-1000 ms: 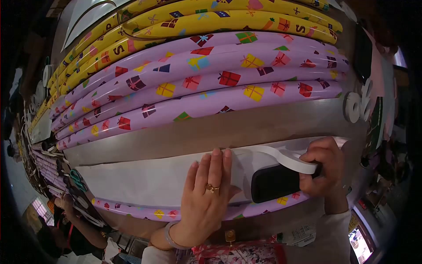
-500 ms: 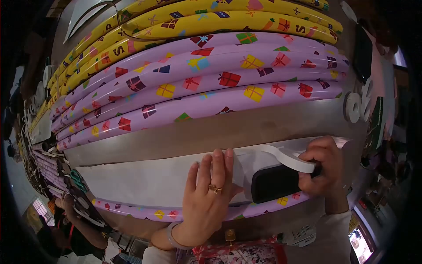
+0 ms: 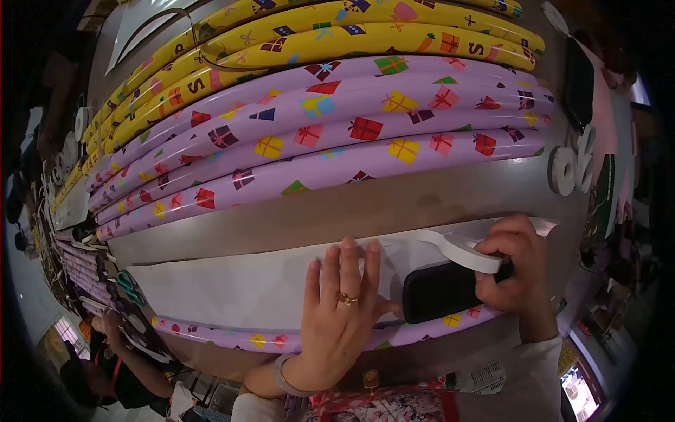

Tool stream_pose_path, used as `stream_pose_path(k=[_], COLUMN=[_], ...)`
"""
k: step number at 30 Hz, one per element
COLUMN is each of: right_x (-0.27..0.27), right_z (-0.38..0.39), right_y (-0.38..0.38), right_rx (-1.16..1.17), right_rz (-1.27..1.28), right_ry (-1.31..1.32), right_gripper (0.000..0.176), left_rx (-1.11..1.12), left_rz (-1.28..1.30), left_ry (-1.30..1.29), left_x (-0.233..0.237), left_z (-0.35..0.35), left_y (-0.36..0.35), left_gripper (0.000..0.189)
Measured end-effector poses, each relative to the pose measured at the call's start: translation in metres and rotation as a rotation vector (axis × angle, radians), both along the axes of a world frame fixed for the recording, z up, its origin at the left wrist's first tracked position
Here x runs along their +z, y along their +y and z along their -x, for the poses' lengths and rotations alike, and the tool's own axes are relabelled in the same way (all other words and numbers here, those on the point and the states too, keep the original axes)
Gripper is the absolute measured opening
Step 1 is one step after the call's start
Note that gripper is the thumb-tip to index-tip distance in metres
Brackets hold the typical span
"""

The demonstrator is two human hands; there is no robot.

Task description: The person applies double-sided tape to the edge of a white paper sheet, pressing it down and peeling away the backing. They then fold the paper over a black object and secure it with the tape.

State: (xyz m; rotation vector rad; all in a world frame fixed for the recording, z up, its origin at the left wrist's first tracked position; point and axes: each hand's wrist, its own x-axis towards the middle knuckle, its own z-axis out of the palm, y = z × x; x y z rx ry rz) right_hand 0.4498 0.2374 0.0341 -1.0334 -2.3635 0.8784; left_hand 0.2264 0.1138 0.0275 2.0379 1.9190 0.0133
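My left hand (image 3: 341, 313) lies flat, fingers stretched, on the white underside of a sheet of wrapping paper (image 3: 225, 292). Its fingertips touch the sheet's far edge. My right hand (image 3: 519, 271) is closed around a roll of white tape (image 3: 470, 257), partly hidden by the fingers. A strip from the roll runs left along the far edge toward my left hand. Between the hands a black phone-like slab (image 3: 439, 292) rests on the sheet, its right end behind my right hand. The paper's near side is curled into a lilac gift-patterned roll (image 3: 239, 339).
Several lilac rolls (image 3: 323, 165) and yellow rolls (image 3: 330, 42) lie across the table's far side. Tape rolls (image 3: 562, 171) and a black object (image 3: 579, 88) sit at the right. Green scissors (image 3: 130, 287) lie left. A co-worker's arm (image 3: 137, 352) shows at lower left.
My left hand has slid slightly right along the far edge, its thumb now nearer the black slab. My right hand and the tape roll have barely moved.
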Motion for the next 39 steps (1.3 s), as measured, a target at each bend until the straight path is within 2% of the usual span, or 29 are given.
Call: stream_pose_path(k=[8, 13, 17, 22, 39], right_x=[0.001, -0.001, 0.001, -0.001, -0.001], right_z=[-0.001, -0.001, -0.003, -0.002, -0.004], right_y=[0.001, -0.001, 0.0, 0.002, 0.003], right_rx=[-0.02, -0.058, -0.053, -0.017, 0.018], right_rz=[0.022, 0.027, 0.055, -0.015, -0.063], right_ry=[-0.017, 0.001, -0.023, -0.023, -0.061], right_gripper=[0.038, 0.038, 0.038, 0.039, 0.043], left_rx=[-0.042, -0.011, 0.012, -0.114, -0.135], left_rz=[-0.008, -0.068, -0.078, -0.05, -0.046], left_ry=[0.044, -0.025, -0.057, -0.15, -0.251], left_x=[0.004, 0.005, 0.012, 0.012, 0.006], left_z=[-0.003, 0.0, -0.004, -0.007, -0.027], left_y=[0.003, 0.007, 0.012, 0.023, 0.038], left_gripper=[0.075, 0.067, 0.067, 0.071, 0.072])
